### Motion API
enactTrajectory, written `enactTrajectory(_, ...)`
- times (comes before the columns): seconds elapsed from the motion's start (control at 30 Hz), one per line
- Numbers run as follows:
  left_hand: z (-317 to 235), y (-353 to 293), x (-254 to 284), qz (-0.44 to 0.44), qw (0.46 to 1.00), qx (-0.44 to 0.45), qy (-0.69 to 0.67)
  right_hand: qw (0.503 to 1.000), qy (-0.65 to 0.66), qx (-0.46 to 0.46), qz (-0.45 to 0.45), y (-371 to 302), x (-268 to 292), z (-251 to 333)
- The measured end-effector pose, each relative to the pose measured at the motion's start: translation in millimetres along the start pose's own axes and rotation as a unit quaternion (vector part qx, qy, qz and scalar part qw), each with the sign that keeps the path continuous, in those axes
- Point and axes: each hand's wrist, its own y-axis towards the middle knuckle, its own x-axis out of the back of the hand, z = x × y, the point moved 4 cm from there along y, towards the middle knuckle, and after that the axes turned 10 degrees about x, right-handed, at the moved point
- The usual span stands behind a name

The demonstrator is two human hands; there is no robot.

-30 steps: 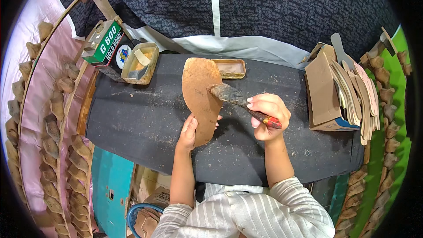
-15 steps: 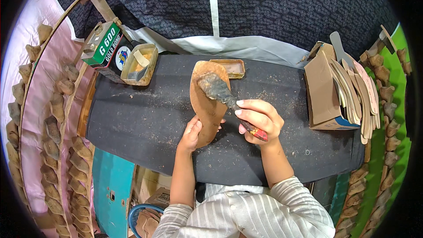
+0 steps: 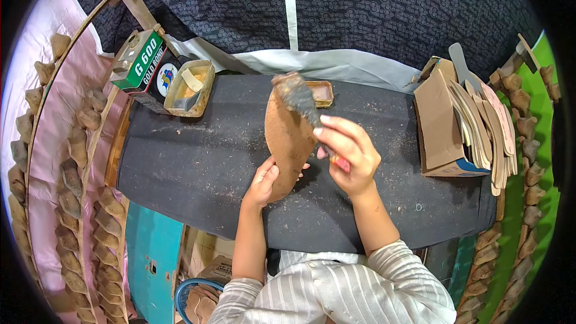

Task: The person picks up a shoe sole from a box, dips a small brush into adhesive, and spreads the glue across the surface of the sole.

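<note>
My left hand grips the heel end of a brown shoe insole, thumb on top and fingertips showing past its right edge. The insole is held up above the table, toe end pointing away from me. In my right hand is a glue-caked brush with a dark, crusted head and a red handle end. Its head overlaps the toe end of the insole; I cannot tell whether they touch. Behind the insole, partly hidden by it and the brush, lies a shallow tray.
A black-covered table is strewn with small scraps. At its back left stand a green-and-black can and a tub holding spreaders. A cardboard box of cut soles is at right. Racks of shoe lasts flank both sides.
My right hand has shifted slightly left and up, carrying the brush head to the insole's toe end. The insole has tilted a little in my left hand, which stays nearly in place.
</note>
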Motion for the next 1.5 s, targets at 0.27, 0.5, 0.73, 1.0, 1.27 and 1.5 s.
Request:
enactTrajectory(0.27, 2, 0, 3, -0.002, 1.000, -0.003, -0.001, 0.997, -0.022, 0.047, -0.057, 0, 13, 2)
enactTrajectory(0.5, 2, 4, 1, -0.018, 1.000, -0.004, 0.004, 0.998, -0.039, 0.026, -0.033, -1, 6, -14)
enactTrajectory(0.73, 1, 1, 7, -0.059, 0.998, -0.022, -0.026, 0.988, -0.078, -0.117, -0.068, -35, 5, -92)
enactTrajectory(1.0, 1, 3, 15, -0.095, 0.990, -0.067, -0.084, 0.984, -0.037, -0.175, 0.011, -78, -29, -124)
enactTrajectory(1.27, 0, 4, 16, -0.116, 0.987, -0.064, -0.087, 0.972, -0.034, -0.231, 0.038, -82, -33, -128)
enactTrajectory(1.5, 2, 6, 19, -0.119, 0.985, -0.075, -0.103, 0.973, -0.024, -0.228, 0.019, -75, -31, -123)
